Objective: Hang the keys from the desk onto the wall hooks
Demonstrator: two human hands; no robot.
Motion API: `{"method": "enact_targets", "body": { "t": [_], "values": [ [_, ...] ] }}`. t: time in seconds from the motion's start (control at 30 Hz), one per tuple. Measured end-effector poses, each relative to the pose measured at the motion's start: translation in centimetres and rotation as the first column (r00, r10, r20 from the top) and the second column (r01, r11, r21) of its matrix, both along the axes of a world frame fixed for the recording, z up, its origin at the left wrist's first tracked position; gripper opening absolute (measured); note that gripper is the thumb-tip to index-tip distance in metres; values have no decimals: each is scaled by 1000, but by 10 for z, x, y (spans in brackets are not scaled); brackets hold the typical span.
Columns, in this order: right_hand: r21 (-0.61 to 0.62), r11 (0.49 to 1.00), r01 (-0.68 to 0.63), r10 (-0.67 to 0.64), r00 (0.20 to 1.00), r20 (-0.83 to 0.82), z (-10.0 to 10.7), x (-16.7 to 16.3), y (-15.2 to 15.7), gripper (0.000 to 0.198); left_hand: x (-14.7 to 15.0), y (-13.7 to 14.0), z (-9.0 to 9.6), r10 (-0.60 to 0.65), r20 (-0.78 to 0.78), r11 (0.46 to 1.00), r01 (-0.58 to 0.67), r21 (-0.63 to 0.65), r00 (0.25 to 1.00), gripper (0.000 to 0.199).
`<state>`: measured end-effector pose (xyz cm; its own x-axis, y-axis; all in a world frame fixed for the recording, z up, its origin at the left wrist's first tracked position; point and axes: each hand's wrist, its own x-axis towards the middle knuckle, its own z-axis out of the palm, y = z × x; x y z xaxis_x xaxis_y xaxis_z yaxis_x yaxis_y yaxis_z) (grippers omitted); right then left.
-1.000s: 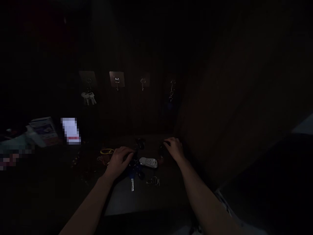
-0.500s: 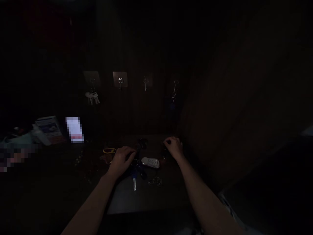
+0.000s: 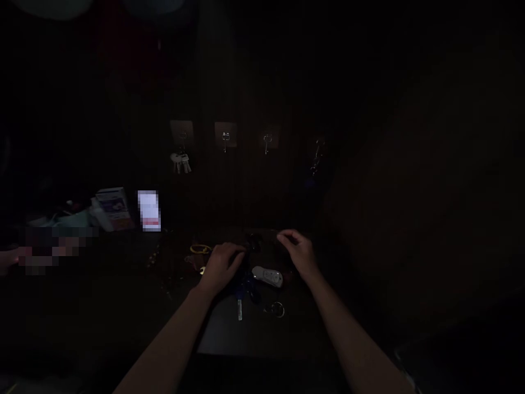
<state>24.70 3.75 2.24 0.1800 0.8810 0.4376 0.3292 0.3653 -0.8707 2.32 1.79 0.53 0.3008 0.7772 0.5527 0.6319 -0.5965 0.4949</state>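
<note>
My left hand (image 3: 223,265) rests low over the dark surface, fingers stretched out and thumb apart, beside some dark, fob-like objects (image 3: 253,242). To its right, my right hand (image 3: 300,253) is raised a little with thumb and forefinger pinched. Whatever is between those fingertips is too dark to make out. A pale remote fob (image 3: 267,276) lies between the hands. Nearer to me are a key with a blue head (image 3: 240,307) and a metal key ring (image 3: 278,310). A yellow loop (image 3: 200,249) lies just left of my left hand.
Adhesive hooks line the back wall; light keys (image 3: 181,162) hang at left and a keychain (image 3: 315,164) at right. Two middle hooks (image 3: 225,141) are bare. A lit, blurred screen (image 3: 149,210) and a box (image 3: 115,209) stand left. Part of a hand (image 3: 8,257) shows at the far left.
The view has swung left, so hooks and objects appear further right. Against them, my right hand has shifted slightly left, still pinched. My left hand stays near the dark objects.
</note>
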Motion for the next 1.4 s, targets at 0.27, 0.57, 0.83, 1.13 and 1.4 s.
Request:
{"method": "enact_targets", "body": {
  "t": [0.27,0.57,0.83,1.13,1.4],
  "values": [
    [1,967,-253,251,962,109,-5,-30,-9,19,4,1,-2,-11,55,999,9,39,998,24],
    [5,948,-318,315,941,124,-8,-35,-10,19,6,4,-3,52,177,997,-42,-61,983,22],
    [62,956,-286,251,910,331,-12,-48,-17,24,10,7,1,116,482,964,18,-266,868,25],
    [-76,940,-332,340,902,266,-13,-57,-16,17,12,8,1,0,502,981,98,-169,865,23],
    [-123,898,-423,430,902,38,-3,-50,-17,25,10,10,-1,-44,574,957,199,-210,817,23]
  ]
}}
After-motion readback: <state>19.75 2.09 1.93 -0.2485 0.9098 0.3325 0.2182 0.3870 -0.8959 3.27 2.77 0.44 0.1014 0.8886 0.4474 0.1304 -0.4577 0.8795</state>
